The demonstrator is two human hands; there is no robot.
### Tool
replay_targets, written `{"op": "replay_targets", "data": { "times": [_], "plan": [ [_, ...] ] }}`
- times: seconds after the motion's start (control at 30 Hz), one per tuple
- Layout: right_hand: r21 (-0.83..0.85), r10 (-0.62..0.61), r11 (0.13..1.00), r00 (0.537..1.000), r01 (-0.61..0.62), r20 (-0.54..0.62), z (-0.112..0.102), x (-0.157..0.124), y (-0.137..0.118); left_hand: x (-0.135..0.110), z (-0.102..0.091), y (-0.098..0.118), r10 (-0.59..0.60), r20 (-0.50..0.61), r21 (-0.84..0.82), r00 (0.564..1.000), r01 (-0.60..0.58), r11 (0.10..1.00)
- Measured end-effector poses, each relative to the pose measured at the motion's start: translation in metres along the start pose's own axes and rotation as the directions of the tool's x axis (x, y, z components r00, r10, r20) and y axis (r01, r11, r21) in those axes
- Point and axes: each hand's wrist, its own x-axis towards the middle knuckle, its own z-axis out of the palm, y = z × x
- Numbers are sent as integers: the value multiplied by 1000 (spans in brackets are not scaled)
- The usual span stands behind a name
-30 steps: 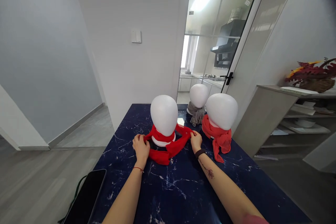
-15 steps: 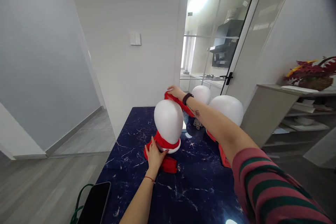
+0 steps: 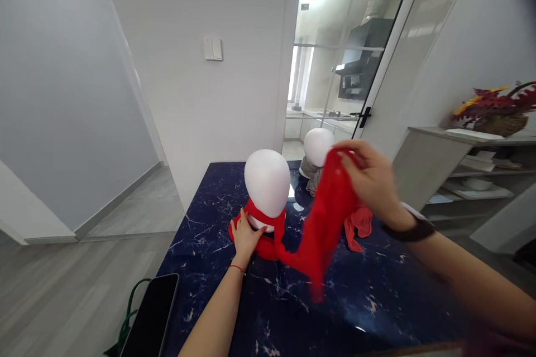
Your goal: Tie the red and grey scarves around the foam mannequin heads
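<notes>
A smooth white mannequin head (image 3: 267, 183) stands upright on the dark blue marbled table, with a red scarf (image 3: 329, 217) wrapped around its neck. At the front left of the neck, my left hand (image 3: 245, 236) grips the scarf against the base, its thumb stretched to the right. My right hand (image 3: 371, 178), raised to the right of the head, is closed on the scarf's other length. That length hangs down blurred from my fingers and runs back low to the neck.
Farther back stands another white mannequin head (image 3: 319, 146) with a grey scarf (image 3: 310, 174). Red cloth (image 3: 359, 226) lies on the table (image 3: 268, 312) behind my right hand. A phone (image 3: 149, 315) with a green cord rests at the near left edge. Shelves (image 3: 469, 178) stand at right.
My right hand has come from behind the head around to the right and nearer, pulling the scarf's length with it. My left hand stays at the neck. The camera view has shifted slightly.
</notes>
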Motion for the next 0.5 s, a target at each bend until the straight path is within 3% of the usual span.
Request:
{"op": "replay_targets", "data": {
  "times": [0.07,0.1,0.17,0.27,0.33,0.4,0.5],
  "plan": [
    [-55,172,983,983,-176,-61,-26,-25,27,1,0,0,17,13,26,1000,-18,1000],
    [-75,262,961,964,-265,-39,-33,-41,42,1,0,0,21,17,38,1000,-21,999],
    [-119,437,899,886,-422,156,-34,-85,75,1,0,0,26,18,56,1000,-27,998],
    [-226,569,823,752,-521,334,-15,-161,117,1,-1,0,37,15,72,999,-38,997],
    [-336,604,795,713,-505,357,1,-200,134,0,-2,0,41,17,75,999,-42,996],
    [-469,613,773,694,-428,377,14,-217,142,0,-3,1,42,24,73,999,-43,996],
    [-615,635,728,637,-303,437,29,-192,144,0,-3,2,43,26,74,999,-45,996]
  ]
}}
